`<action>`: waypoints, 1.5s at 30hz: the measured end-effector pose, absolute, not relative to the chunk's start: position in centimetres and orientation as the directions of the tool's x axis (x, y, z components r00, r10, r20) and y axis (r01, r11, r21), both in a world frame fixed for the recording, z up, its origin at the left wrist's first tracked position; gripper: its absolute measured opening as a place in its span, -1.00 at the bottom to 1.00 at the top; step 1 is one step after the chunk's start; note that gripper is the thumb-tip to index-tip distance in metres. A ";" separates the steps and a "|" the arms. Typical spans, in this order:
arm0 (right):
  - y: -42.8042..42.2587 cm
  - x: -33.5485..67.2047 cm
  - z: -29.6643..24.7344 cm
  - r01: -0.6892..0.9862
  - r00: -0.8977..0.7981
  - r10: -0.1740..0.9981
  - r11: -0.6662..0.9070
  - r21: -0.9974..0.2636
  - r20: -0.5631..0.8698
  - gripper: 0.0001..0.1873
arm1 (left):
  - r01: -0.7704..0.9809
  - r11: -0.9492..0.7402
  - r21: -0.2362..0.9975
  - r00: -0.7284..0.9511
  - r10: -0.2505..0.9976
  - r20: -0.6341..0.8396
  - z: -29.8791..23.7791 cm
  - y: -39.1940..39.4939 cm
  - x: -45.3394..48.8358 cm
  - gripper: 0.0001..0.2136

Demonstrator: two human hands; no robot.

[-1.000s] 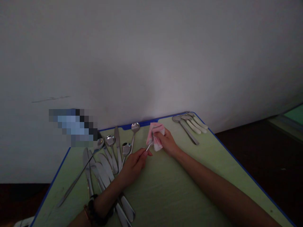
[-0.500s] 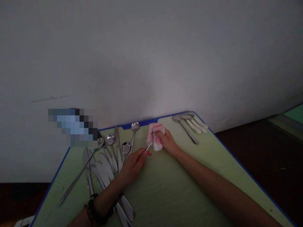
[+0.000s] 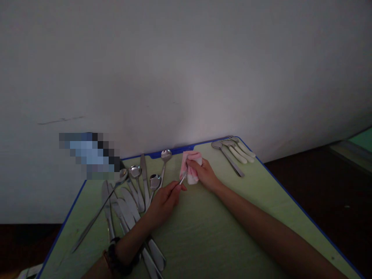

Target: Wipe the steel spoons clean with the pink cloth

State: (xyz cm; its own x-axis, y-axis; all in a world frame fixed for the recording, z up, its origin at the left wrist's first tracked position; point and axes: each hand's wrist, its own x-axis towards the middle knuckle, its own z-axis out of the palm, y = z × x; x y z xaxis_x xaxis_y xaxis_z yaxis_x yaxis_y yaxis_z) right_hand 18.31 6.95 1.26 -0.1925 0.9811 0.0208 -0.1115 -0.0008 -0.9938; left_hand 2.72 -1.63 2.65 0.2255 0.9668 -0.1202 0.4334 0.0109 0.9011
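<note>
My left hand point(image 3: 164, 199) is closed around the handle of a metal piece of cutlery point(image 3: 182, 179). The far end of that piece goes into a folded pink and white cloth point(image 3: 192, 176), so its kind is hidden. My right hand point(image 3: 205, 174) pinches the cloth around it, thumb on top. Left of my left hand lie several spoons, among them a round-bowled spoon point(image 3: 155, 181) close to my knuckles and another spoon point(image 3: 166, 155) behind it. Several table knives point(image 3: 128, 205) spread out beside and under my left forearm.
A pale green table point(image 3: 221, 232) with a blue edge stands against a grey wall point(image 3: 203, 77). At its back right lie a metal spoon point(image 3: 229, 159) and several white-handled pieces of cutlery point(image 3: 240, 153). A pixelated device point(image 3: 90, 155) stands at the back left, near a long spoon point(image 3: 99, 213).
The cloth has shifted very slightly around the piece of cutlery, and my right thumb with it. Both hands keep their hold; the other cutlery lies as before.
</note>
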 end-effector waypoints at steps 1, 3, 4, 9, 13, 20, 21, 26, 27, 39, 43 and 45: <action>7.0 18.3 1.1 -0.116 -0.189 0.982 -0.009 -0.993 0.013 -0.73 | 0.429 0.011 0.903 0.223 0.968 -0.118 2.6 -1.6 2.7 -0.63; 7.1 18.4 1.0 -0.130 -0.189 0.982 -0.029 -0.991 -0.004 -0.74 | 0.424 0.009 0.906 0.222 0.968 -0.113 2.5 -1.6 2.7 -0.63; 7.1 18.4 0.9 -0.138 -0.193 0.981 -0.041 -0.990 -0.013 -0.74 | 0.424 0.007 0.906 0.222 0.969 -0.111 2.5 -1.6 2.7 -0.63; 7.2 18.4 0.7 -0.176 -0.203 0.978 -0.082 -0.981 -0.046 -0.75 | 0.426 0.016 0.905 0.226 0.966 -0.123 2.7 -1.6 2.7 -0.62; 7.2 18.4 0.5 -0.213 -0.212 0.975 -0.108 -0.971 -0.062 -0.76 | 0.438 0.027 0.899 0.219 0.966 -0.136 2.7 -1.6 2.8 -0.61; 7.4 18.1 1.0 -0.410 -0.174 0.971 -0.223 -0.884 -0.164 -0.74 | 0.394 0.037 0.918 0.272 0.950 -0.155 3.0 -1.7 2.7 -0.61; 7.5 18.0 1.1 -0.448 -0.155 0.970 -0.239 -0.861 -0.189 -0.73 | 0.382 0.032 0.924 0.301 0.941 -0.157 3.0 -1.7 2.6 -0.61; 7.7 18.0 1.5 -0.547 -0.127 0.963 -0.268 -0.793 -0.238 -0.70 | 0.411 -0.016 0.911 0.386 0.909 -0.158 3.0 -1.8 2.6 -0.62; 7.8 18.0 1.6 -0.553 -0.125 0.962 -0.269 -0.789 -0.241 -0.70 | 0.422 -0.025 0.906 0.385 0.910 -0.154 3.0 -1.8 2.6 -0.61; 8.1 18.0 1.4 -0.628 -0.131 0.958 -0.278 -0.727 -0.254 -0.65 | 0.558 -0.141 0.818 0.384 0.918 -0.103 3.0 -1.6 2.8 -0.63; 8.3 18.1 1.2 -0.647 -0.136 0.953 -0.293 -0.704 -0.271 -0.65 | 0.585 -0.160 0.795 0.389 0.916 -0.102 3.0 -1.5 2.8 -0.62; 8.3 18.2 1.2 -0.655 -0.149 0.948 -0.307 -0.691 -0.280 -0.65 | 0.572 -0.159 0.804 0.400 0.910 -0.105 3.1 -1.6 2.7 -0.63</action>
